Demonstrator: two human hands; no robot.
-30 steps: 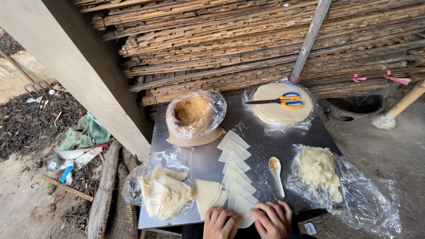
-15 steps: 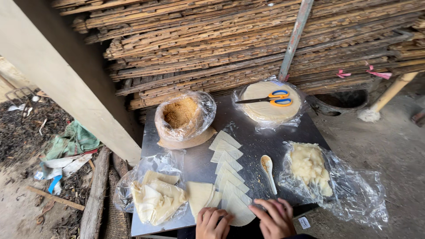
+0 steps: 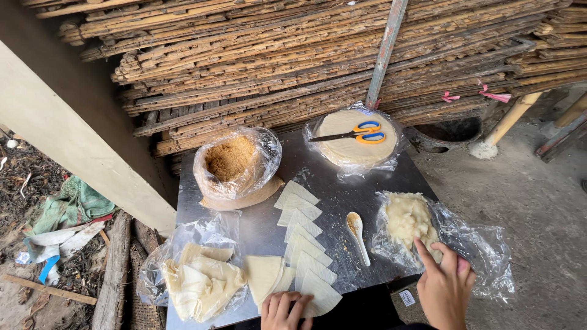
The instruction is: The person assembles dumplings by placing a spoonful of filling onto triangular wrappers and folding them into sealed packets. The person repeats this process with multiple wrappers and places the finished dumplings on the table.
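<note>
The right hand is spread open, and its fingers touch the soft pale dough that sits on a clear bag at the right side of the metal table. It is not gripping anything, only poking the near edge of the lump. The dough looks squishy and sticky, so it would pull off in bits, and a small pinch from the edge seems the best way to take some. The left hand is at the front edge of the table, fingers bent down and pressing on the nearest wrapper. It holds the sheet flat and does not lift it. The wrappers lie in a row up the middle of the table. They look thin, light and floppy, and they could tear, so a corner is a good place to pick one up. A spoon lies between the row and the dough. Farther back are a bag of brown crumbs and scissors on a round stack
</note>
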